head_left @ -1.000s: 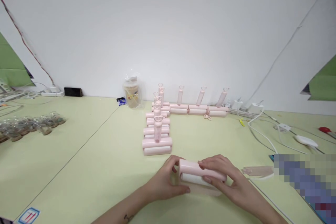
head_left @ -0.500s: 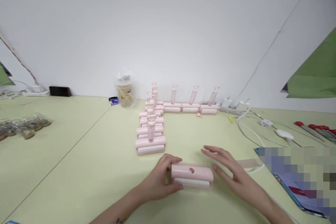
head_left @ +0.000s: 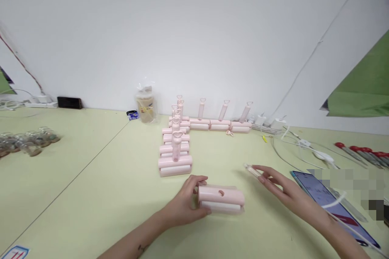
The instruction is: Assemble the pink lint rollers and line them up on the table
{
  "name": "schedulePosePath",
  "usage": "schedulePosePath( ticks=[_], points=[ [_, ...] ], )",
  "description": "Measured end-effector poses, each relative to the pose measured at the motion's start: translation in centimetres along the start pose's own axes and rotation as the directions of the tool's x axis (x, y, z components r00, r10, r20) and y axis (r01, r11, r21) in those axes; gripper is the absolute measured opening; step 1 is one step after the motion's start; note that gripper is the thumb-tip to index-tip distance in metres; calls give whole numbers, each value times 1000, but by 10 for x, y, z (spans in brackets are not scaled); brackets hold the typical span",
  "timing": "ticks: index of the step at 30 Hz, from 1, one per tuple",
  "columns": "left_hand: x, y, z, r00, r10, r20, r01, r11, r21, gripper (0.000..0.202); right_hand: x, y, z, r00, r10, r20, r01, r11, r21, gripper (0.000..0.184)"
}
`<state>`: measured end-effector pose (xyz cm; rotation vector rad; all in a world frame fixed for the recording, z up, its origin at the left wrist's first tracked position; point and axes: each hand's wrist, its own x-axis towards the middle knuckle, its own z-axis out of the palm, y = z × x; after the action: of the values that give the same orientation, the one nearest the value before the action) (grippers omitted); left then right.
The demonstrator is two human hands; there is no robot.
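Observation:
My left hand point(head_left: 185, 204) grips the left end of a pink lint roller head point(head_left: 221, 194), with the thumb at its front and fingers behind. The head lies lengthwise before me, its white roll facing me and a small slot showing on top; no handle is in it. Right of it, my right hand point(head_left: 275, 184) pinches a slender pale piece point(head_left: 252, 171) that points away to the left; its kind is unclear. Past my left hand stands the closest assembled pink lint roller point(head_left: 175, 165), with an upright heart-ended handle point(head_left: 176, 147).
More lint rollers point(head_left: 199, 124) form a row along the wall and a column toward me. White cables point(head_left: 325, 158) and a phone point(head_left: 334, 206) lie at right, near red-headed tools point(head_left: 354, 149). Glass domes point(head_left: 30, 143) sit at left; a bagged cup point(head_left: 146, 107) stands behind.
My right hand has moved right, away from the roller head, and now has a pale piece in its fingers. The white cable beside it has shifted right. The left hand keeps its hold.

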<state>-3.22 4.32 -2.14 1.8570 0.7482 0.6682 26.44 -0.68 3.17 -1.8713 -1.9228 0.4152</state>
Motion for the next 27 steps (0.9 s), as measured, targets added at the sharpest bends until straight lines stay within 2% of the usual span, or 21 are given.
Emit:
schedulePosePath(
  ticks=[2, 4, 8, 13, 19, 23, 27],
  points=[
    [0, -1, 0, 1000, 9, 2, -9, 1000, 2, 63, -1, -29, 0, 999, -33, 43, 24, 981, 192, 35],
    [1, -2, 0, 1000, 17, 8, -17, 1000, 2, 62, -1, -52, -3, 990, -85, 111, 60, 975, 216, 34],
    [1, -2, 0, 1000, 28, 9, -28, 1000, 6, 61, 6, -77, -13, 946, -203, 253, 188, 979, 80, 21],
    [1, -1, 1, 1000, 1, 15, 0, 1000, -14, 67, 16, -95, -25, 915, -208, 347, 255, 962, -97, 19],
    [1, -1, 1, 1000, 4, 21, -4, 1000, -11, 66, 29, -127, -31, 857, -236, 458, 389, 880, -275, 23],
    [1, -3, 1, 999, 23, 23, -22, 999, -24, 65, 40, -146, -30, 829, -207, 519, 402, 867, -296, 28],
    [1, -4, 1, 999, 28, 22, -27, 999, -26, 64, 45, -153, -27, 790, -277, 547, 461, 856, -233, 28]
  ],
)
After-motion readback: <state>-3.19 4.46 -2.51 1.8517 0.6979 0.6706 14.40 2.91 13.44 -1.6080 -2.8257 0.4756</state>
